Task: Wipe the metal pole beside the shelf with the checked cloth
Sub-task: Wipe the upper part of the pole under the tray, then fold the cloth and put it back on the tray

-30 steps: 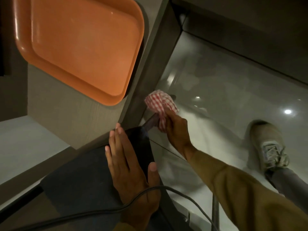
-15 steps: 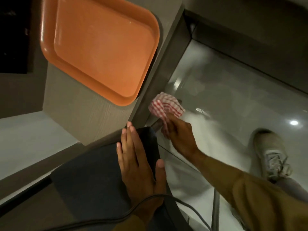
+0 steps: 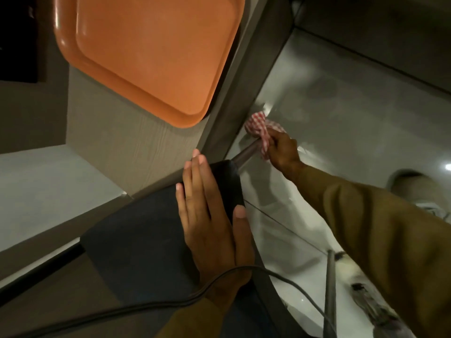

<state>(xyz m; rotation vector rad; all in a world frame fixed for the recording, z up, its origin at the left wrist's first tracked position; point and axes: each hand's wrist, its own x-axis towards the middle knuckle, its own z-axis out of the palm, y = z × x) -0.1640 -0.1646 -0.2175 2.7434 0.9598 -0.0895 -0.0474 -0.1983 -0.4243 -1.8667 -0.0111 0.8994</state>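
Red-checked cloth (image 3: pixel 261 129) bunched around metal pole (image 3: pixel 246 152) low beside shelf (image 3: pixel 234 98), clamped there by right hand (image 3: pixel 283 152) for rubbing; left hand (image 3: pixel 210 215) flat, fingers spread, on dark seat (image 3: pixel 136 240), likely for balance.

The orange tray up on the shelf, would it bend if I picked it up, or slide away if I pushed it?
The orange tray looks like moulded plastic with a raised rim, so it would probably stay stiff and feel light. Its surface is glossy, so a push would likely make it slide. One corner seems to hang past the shelf edge, so a nudge there might tip it off.
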